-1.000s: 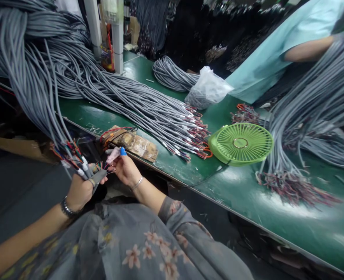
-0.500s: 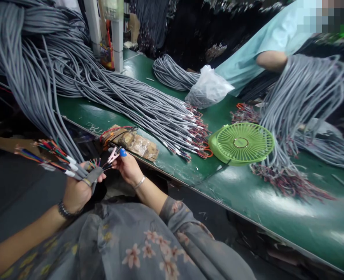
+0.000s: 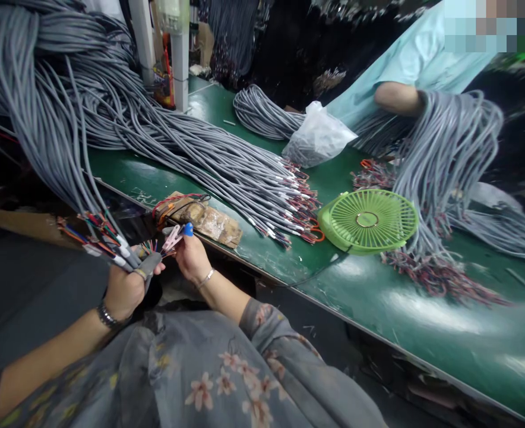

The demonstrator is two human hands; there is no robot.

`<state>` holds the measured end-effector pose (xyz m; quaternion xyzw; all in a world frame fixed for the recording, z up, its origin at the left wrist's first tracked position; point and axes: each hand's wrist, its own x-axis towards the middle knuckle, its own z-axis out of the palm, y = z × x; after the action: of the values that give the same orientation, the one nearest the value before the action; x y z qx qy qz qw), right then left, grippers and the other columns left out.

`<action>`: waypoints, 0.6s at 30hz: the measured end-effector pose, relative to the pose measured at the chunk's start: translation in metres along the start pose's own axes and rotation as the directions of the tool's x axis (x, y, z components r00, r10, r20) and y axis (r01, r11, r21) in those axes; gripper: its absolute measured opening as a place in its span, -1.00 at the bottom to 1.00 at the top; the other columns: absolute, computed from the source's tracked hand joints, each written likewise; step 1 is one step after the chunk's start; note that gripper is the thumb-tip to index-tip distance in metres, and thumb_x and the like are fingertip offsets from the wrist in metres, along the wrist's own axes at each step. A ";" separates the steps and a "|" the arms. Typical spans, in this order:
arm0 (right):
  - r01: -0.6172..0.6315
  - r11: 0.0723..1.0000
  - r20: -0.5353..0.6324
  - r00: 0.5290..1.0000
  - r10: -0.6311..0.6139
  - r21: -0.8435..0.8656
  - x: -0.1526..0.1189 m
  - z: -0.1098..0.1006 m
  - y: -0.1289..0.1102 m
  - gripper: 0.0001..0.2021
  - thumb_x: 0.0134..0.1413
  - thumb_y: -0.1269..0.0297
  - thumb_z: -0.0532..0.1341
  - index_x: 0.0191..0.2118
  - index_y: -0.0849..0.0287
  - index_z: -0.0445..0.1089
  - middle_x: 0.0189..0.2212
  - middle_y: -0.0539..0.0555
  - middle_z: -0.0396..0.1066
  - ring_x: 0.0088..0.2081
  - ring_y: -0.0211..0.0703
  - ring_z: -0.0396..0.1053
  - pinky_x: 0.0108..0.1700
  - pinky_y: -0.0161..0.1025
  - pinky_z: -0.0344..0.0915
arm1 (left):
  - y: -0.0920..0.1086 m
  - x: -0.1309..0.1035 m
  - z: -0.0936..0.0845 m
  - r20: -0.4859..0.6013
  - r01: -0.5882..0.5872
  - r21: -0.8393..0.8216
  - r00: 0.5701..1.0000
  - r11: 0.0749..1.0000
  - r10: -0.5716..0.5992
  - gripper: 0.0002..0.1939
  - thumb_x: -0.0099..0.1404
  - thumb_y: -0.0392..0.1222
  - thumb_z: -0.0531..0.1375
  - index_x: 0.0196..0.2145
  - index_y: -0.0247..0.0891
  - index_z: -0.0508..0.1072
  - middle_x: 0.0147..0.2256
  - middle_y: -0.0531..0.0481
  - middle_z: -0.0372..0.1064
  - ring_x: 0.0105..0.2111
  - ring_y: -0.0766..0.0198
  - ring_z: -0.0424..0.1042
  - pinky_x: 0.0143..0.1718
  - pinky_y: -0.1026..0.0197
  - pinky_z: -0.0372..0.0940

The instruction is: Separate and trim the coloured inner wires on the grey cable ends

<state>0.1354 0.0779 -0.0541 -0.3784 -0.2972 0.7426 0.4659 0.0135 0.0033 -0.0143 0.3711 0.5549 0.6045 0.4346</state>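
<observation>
My left hand (image 3: 126, 290) is closed round several grey cables (image 3: 131, 257) whose ends fan out in coloured wires (image 3: 97, 229) to the left. Grey coverings sit on its thumb and a fingertip. Short coloured wires (image 3: 149, 245) stick up beside that thumb. Just to the right, my right hand (image 3: 192, 259), with blue on its thumb tip, pinches a pale pink clip-like tool (image 3: 171, 238) close to the wire ends. Whether the tool touches a wire is too small to tell.
Long grey cables (image 3: 191, 142) lie across the green table (image 3: 356, 297). A taped wooden block (image 3: 213, 223) rests at its edge. A green fan (image 3: 367, 220) and a plastic bag (image 3: 318, 134) are further right. Another person's arm (image 3: 398, 98) reaches a cable bundle (image 3: 454, 142).
My left hand and its cables have moved slightly right, nearer my right hand. The other person's arm and the raised cable bundle have shifted left.
</observation>
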 end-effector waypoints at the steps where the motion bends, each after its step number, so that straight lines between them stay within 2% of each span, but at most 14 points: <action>1: 0.043 0.998 -0.023 0.999 -0.044 -0.039 -0.001 -0.003 0.003 -0.33 0.23 -0.54 0.36 -0.39 0.07 0.51 -0.52 0.06 0.44 -0.34 0.01 0.47 -0.22 -0.09 0.48 | 0.000 0.000 -0.001 0.004 -0.001 -0.004 1.000 1.000 0.001 -0.69 -0.01 0.00 0.55 -0.58 -0.13 0.52 -0.66 0.10 0.46 -0.57 0.17 0.56 -0.39 0.14 0.51; 3: 0.116 0.988 -0.038 0.992 -0.121 -0.103 -0.005 -0.010 0.007 -0.34 0.25 -0.53 0.35 -0.39 0.05 0.53 -0.52 0.05 0.44 -0.33 0.01 0.48 -0.17 -0.09 0.50 | 0.000 0.000 -0.002 0.016 -0.005 -0.012 1.000 1.000 0.005 -0.67 0.00 0.00 0.56 -0.58 -0.13 0.51 -0.65 0.09 0.47 -0.56 0.18 0.56 -0.37 0.15 0.51; 5: 0.145 0.983 -0.007 0.989 -0.146 -0.110 -0.008 -0.015 0.008 -0.38 0.26 -0.49 0.38 -0.35 0.06 0.57 -0.49 0.04 0.48 -0.34 -0.05 0.47 -0.17 -0.12 0.49 | 0.000 -0.001 -0.002 0.025 -0.013 -0.017 1.000 1.000 0.014 -0.66 0.01 0.01 0.57 -0.58 -0.13 0.51 -0.65 0.09 0.46 -0.56 0.18 0.57 -0.37 0.16 0.51; 7: 0.099 0.993 0.050 0.994 -0.096 -0.057 -0.008 -0.016 0.005 -0.40 0.26 -0.45 0.41 -0.29 0.08 0.60 -0.45 0.04 0.53 -0.35 -0.10 0.45 -0.21 -0.17 0.49 | 0.000 -0.001 -0.002 0.027 -0.018 -0.019 0.999 1.000 0.018 -0.65 0.00 0.02 0.57 -0.58 -0.13 0.50 -0.66 0.09 0.46 -0.56 0.18 0.57 -0.37 0.16 0.51; 9: -0.008 1.000 0.105 0.994 0.006 0.019 -0.006 -0.014 0.001 -0.42 0.26 -0.41 0.44 -0.26 0.10 0.60 -0.40 0.05 0.57 -0.34 -0.11 0.48 -0.24 -0.20 0.50 | 0.000 -0.001 -0.001 0.022 -0.020 -0.021 1.000 1.000 0.020 -0.66 -0.02 0.00 0.57 -0.59 -0.13 0.51 -0.66 0.10 0.46 -0.56 0.17 0.57 -0.38 0.15 0.51; 12: -0.145 0.983 0.125 0.984 0.130 0.114 -0.002 -0.008 -0.003 -0.50 0.29 -0.29 0.50 -0.23 0.11 0.59 -0.33 0.07 0.62 -0.29 -0.10 0.52 -0.22 -0.20 0.52 | 0.000 0.000 0.000 0.021 -0.023 -0.015 1.000 1.000 0.023 -0.69 -0.03 -0.02 0.55 -0.60 -0.13 0.52 -0.65 0.07 0.49 -0.56 0.16 0.57 -0.40 0.15 0.50; 15: -0.163 0.970 0.087 0.985 0.149 0.180 0.001 -0.004 -0.003 -0.58 0.34 -0.18 0.51 -0.23 0.11 0.59 -0.32 0.07 0.64 -0.27 -0.11 0.54 -0.21 -0.23 0.51 | -0.001 -0.001 0.000 0.018 -0.009 -0.004 1.000 1.000 0.009 -0.70 -0.03 -0.01 0.54 -0.60 -0.13 0.53 -0.66 0.07 0.47 -0.57 0.19 0.56 -0.39 0.17 0.51; 18: -0.136 0.970 0.064 0.990 0.126 0.204 0.001 -0.003 0.000 -0.57 0.36 -0.19 0.49 -0.24 0.12 0.60 -0.31 0.08 0.65 -0.27 -0.14 0.55 -0.22 -0.26 0.49 | -0.003 -0.001 -0.002 0.013 -0.007 0.029 1.000 1.000 0.007 -0.70 -0.02 0.01 0.53 -0.61 -0.13 0.52 -0.66 0.08 0.47 -0.57 0.19 0.56 -0.38 0.18 0.52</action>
<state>0.1372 0.0794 -0.0560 -0.3278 -0.2041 0.8079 0.4452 0.0126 0.0015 -0.0176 0.3830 0.5597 0.5955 0.4306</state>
